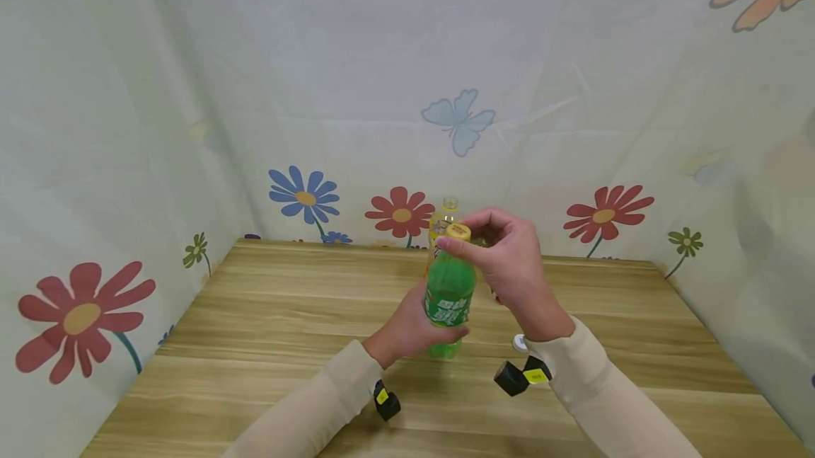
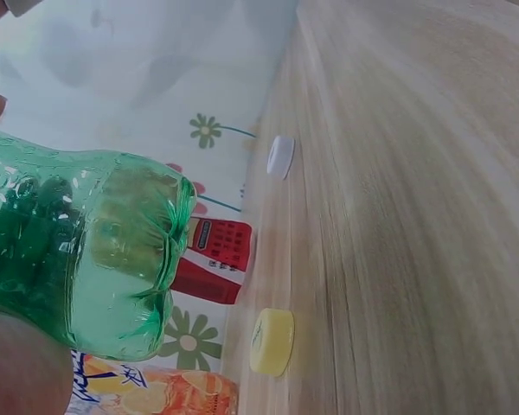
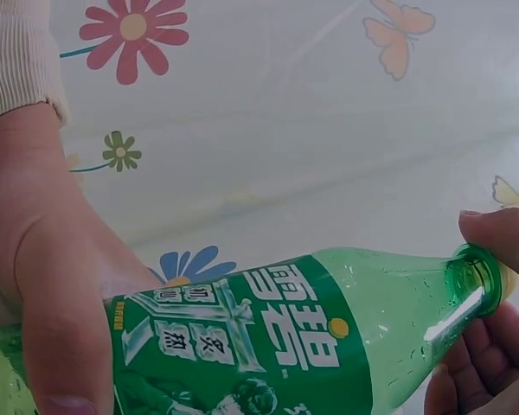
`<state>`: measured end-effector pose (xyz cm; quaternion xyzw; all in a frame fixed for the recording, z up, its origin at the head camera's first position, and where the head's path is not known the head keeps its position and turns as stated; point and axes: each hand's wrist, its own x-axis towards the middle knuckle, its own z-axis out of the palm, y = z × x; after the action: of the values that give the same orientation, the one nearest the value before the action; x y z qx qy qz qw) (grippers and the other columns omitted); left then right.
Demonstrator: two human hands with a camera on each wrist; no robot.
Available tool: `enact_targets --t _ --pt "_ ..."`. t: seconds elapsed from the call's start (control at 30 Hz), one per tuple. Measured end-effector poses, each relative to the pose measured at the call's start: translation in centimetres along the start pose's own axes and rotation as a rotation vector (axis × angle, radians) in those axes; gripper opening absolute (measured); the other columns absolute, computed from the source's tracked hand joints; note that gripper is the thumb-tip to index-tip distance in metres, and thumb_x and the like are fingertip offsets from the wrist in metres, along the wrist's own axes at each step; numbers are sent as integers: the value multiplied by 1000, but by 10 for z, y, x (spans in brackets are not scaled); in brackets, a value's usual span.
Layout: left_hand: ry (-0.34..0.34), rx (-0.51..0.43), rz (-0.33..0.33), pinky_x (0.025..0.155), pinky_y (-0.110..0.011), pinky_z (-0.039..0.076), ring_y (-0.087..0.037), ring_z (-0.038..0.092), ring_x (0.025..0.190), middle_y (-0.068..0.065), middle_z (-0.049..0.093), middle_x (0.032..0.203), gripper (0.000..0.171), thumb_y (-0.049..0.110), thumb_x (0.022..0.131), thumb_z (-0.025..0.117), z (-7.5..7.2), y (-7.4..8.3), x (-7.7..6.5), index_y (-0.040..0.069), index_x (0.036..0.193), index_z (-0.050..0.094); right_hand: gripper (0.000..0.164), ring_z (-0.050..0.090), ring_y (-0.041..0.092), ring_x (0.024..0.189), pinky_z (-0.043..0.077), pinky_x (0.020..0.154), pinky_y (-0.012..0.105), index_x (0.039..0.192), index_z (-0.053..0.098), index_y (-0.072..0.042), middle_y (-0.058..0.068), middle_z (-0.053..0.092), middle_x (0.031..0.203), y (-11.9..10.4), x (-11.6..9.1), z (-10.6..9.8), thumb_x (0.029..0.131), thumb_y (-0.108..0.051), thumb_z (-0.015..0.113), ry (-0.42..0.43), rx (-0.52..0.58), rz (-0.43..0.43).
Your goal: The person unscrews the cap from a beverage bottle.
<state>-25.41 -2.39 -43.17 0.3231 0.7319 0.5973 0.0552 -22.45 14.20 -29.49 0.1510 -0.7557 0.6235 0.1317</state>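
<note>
A green plastic soda bottle (image 1: pixel 451 281) with a green label is raised off the table, its base apart from the wood in the left wrist view. My left hand (image 1: pixel 410 323) grips it around the lower part. At the top, my right hand (image 1: pixel 514 270) pinches a yellow cap (image 1: pixel 458 231) at the bottle's mouth with thumb and fingers. The right wrist view has the bottle neck (image 3: pixel 467 281) between them, the cap mostly hidden; whether it is threaded on, I cannot tell. Just behind stands an uncapped bottle (image 1: pixel 449 210) with an orange-fruit label (image 2: pixel 156 389).
On the wooden table (image 1: pixel 286 338) lie a white cap (image 2: pixel 281 157) and another yellow cap (image 2: pixel 272 342). A red-and-white container (image 2: pixel 214 259) stands farther back, mostly behind my right hand in the head view. A flower-printed curtain (image 1: pixel 356 90) encloses the back and sides.
</note>
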Motion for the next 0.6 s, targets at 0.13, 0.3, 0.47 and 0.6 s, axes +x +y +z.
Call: enact_targets --t 0.13,0.3,0.47,0.6 --pt "-3 -11 -4 102 -29 53 -12 64 111 -1 64 125 60 12 86 81 -1 -2 0 25 136 50 33 68 21 90 59 73 27 103 75 -10 1 74 99 1 0 0 80 -28 89 -4 35 -5" --pt "-5 -23 -14 102 -30 53 -12 64 111 0 64 125 60 13 86 81 -2 -3 1 25 136 50 34 71 21 95 60 76 28 108 76 -10 1 75 104 1 0 0 82 -27 88 -30 77 13" --pt "0 -10 -6 101 -29 53 -12 64 111 0 64 125 59 14 86 81 -3 -3 2 25 135 50 34 71 21 93 61 75 29 114 76 -9 2 75 106 4 3 -4 85 -26 85 -87 84 -4" --pt "2 -8 3 100 -30 54 -13 65 109 -2 65 123 57 15 86 81 -3 -5 2 23 134 50 34 70 24 96 61 79 30 118 76 -11 4 73 111 8 6 -8 89 -26 82 -151 62 -28"
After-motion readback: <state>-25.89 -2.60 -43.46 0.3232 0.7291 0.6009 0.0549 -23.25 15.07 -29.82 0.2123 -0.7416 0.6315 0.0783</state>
